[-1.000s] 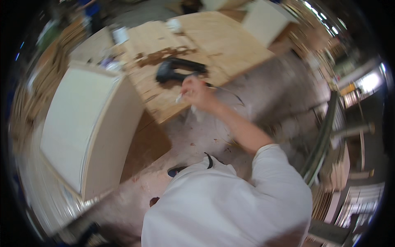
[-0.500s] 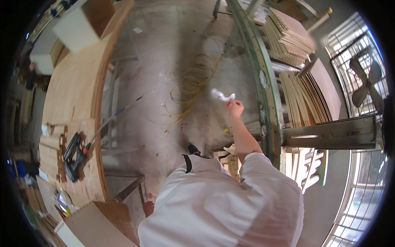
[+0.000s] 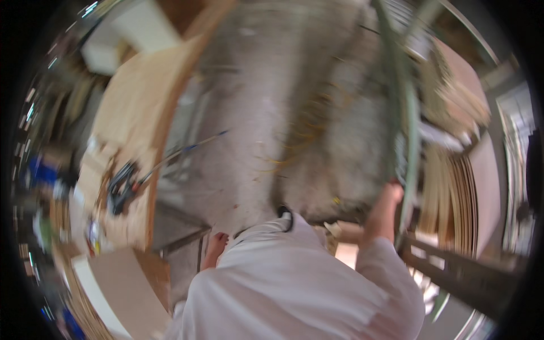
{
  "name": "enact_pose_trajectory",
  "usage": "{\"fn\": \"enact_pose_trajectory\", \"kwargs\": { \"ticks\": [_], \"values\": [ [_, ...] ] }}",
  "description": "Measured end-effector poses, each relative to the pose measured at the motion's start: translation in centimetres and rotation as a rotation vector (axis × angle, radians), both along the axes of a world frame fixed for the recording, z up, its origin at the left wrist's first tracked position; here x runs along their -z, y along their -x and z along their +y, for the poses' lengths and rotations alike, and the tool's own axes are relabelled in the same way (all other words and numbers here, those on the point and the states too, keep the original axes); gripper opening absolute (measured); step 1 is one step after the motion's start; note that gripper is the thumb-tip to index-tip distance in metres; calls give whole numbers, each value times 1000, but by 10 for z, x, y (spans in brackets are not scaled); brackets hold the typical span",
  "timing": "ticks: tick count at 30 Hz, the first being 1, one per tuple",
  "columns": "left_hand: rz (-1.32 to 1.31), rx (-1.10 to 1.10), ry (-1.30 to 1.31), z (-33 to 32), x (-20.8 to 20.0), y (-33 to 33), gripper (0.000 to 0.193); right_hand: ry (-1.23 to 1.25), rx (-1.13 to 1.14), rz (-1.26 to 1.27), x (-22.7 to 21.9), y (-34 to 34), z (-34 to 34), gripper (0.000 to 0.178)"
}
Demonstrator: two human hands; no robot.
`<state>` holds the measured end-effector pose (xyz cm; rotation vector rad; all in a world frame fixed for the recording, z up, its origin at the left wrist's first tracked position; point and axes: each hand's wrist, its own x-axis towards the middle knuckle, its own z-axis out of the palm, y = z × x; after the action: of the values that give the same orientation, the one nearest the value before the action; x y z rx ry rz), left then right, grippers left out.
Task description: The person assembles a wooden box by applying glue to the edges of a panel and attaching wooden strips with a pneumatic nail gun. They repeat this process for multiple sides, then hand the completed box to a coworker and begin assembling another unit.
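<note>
My right hand (image 3: pixel 391 195) is stretched out to the right, beside or against the green rail (image 3: pixel 409 113). Blur smears its fingers, and whether it grips anything cannot be made out. A whitish patch (image 3: pixel 400 153) shows just beyond it along the rail; I cannot tell if that is the crumpled white cloth-like piece or part of the rail. Low at my left side hangs my left hand (image 3: pixel 217 245), fingers loosely bent, with nothing visible in it. To its left, a dark nail gun (image 3: pixel 119 190) with an air hose lies on the wooden workbench (image 3: pixel 133 99).
White panel boxes (image 3: pixel 144 25) stand on the bench's far end, another panel piece (image 3: pixel 122 289) at the near left. Stacked boards (image 3: pixel 453 192) fill the right side beyond the rail. A coiled yellow hose (image 3: pixel 306 133) lies on the floor. A metal beam (image 3: pixel 453 272) juts at lower right.
My view has turned, so the bench and rail sit further right in it. My right hand, which held a white crumpled piece over the floor, has gone right to the rail. More of my left hand shows.
</note>
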<state>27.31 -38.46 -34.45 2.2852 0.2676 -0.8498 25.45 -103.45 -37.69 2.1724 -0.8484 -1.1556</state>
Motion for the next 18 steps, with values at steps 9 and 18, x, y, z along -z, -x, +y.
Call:
{"fn": "enact_pose_trajectory", "kwargs": {
  "ticks": [9,18],
  "values": [
    [13,-258,-121,52,-9,39,33,-650,1710,-2600,-8,-80,63,30],
    [-83,-332,-191,101,2,39,40,-1875,621,-1158,-33,-244,429,18]
  ]
}}
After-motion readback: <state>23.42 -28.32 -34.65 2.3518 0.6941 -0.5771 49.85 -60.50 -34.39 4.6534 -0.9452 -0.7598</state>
